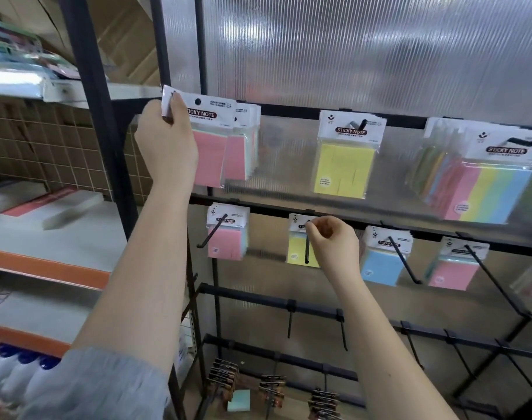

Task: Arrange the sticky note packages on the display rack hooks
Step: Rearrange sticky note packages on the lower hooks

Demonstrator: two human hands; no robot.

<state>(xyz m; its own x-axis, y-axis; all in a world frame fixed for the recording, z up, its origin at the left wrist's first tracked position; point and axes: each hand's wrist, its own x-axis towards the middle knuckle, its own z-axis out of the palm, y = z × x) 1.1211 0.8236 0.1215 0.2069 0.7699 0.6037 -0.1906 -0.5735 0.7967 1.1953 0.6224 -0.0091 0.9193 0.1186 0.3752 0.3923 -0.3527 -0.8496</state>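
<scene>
Left hand [164, 140] grips pink package [208, 137]; right hand [331, 241] pinches hook [307, 244]

Behind everything stands a wall of ribbed translucent plastic sheeting [364, 50], lit from behind with a soft grey glow. A dark metal upright [98, 122] runs down the left. Beyond it is a shelving unit with pale boards and orange front beams [46, 272]; a flat white box [70, 207] lies on one board, and white bottles with blue caps [19, 371] stand lower down. A brown tiled wall [46, 137] shows behind the shelves.
</scene>
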